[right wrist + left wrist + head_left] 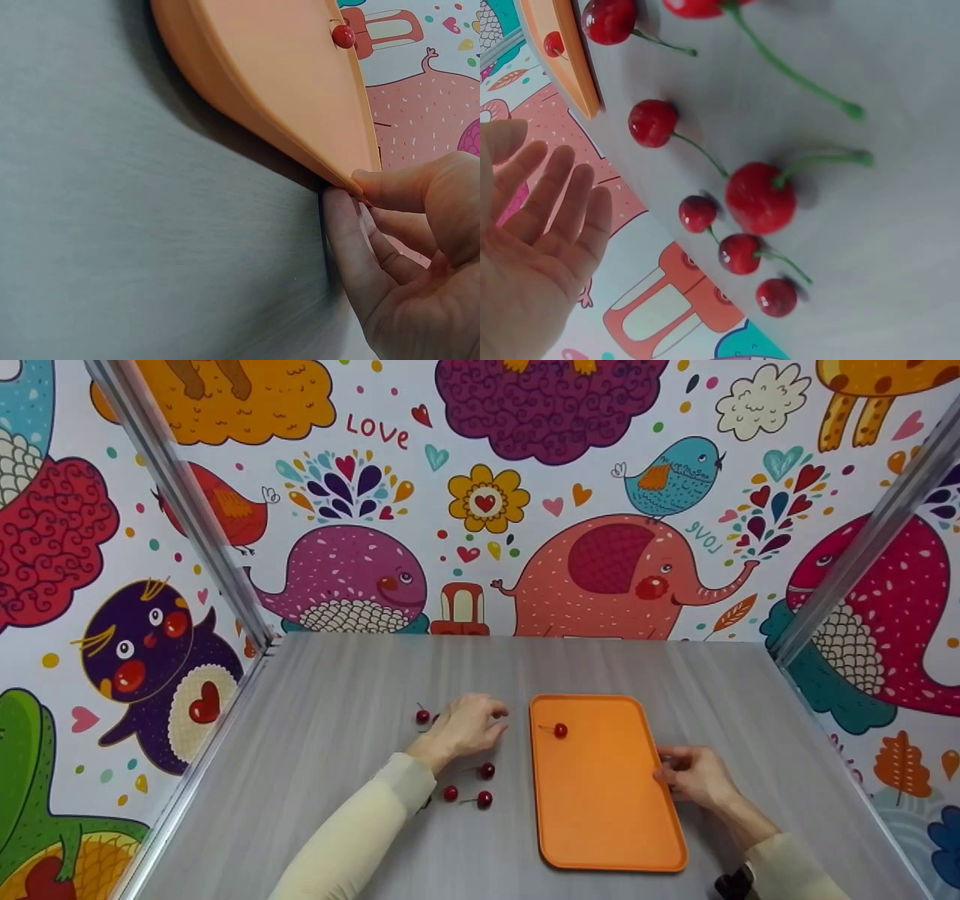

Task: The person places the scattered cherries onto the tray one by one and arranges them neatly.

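Left hand (pixel 465 725): nothing in it as far as we can see, fingers relaxed, over the table (pixel 337 697) between the loose cherries and the tray
Right hand (pixel 697 776): thumb and fingers pinching the tray's right edge, though we can't tell if that side is off the table
Tray (pixel 607 802): orange, with one cherry (pixel 561 730) near its far left corner, stem pointing left
Loose cherries (pixel 484 799): we count seven on the table in the left wrist view, all left of the tray
Tray risk: if that pinch lifts or jerks the edge, we'd bet the cherry rolls, since it's round and the rim looks low
Sleeve (pixel 360 832) risk: the left cuff is right by some cherries, so a careless sweep could scatter them
Stems (pixel 851 110): thin, so we reckon a hard tug could snap one
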{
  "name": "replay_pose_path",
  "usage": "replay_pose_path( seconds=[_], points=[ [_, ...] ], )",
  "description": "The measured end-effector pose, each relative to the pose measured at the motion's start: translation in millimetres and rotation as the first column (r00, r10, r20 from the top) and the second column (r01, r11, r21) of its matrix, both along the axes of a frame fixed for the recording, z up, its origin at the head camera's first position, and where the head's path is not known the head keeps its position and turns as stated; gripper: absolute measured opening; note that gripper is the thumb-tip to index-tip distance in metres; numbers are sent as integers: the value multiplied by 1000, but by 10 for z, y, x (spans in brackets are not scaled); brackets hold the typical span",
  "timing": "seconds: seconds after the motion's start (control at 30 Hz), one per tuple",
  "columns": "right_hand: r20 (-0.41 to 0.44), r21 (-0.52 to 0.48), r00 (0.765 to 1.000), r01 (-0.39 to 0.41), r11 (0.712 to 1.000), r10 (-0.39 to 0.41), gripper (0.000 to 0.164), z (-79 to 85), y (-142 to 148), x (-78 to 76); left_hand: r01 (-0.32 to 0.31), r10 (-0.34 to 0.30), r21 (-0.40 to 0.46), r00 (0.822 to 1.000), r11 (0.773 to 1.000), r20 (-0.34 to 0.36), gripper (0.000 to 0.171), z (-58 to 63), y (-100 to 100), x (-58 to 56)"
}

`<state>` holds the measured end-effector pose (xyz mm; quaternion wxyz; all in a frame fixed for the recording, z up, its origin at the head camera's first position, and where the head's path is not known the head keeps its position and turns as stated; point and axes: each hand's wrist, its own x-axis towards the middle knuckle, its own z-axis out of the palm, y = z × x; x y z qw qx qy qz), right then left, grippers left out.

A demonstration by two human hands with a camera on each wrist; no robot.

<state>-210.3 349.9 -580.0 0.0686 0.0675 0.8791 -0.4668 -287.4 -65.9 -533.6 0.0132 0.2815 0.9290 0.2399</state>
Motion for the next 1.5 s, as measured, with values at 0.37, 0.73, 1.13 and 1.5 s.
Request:
replay_pose_path(
  seconds=[0.37,0.73,1.13,1.5],
  points=[
    [6,-10,1000,6,1000,-6,50,9,3,1,33,-31,21,998,999,-62,23,74,-277,83],
    [-10,9,1000,-14,1000,14,49,6,1,12,-31,35,56,997,998,-72,18,18,-532,252],
    [-11,-27,999,-50,998,50,53,14,38,20,-188,191,46,978,981,-83,10,-108,-838,390],
    [-32,32,999,-7,999,8,50,4,-26,22,-258,258,4,965,966,-57,21,-261,-975,515]
  ],
)
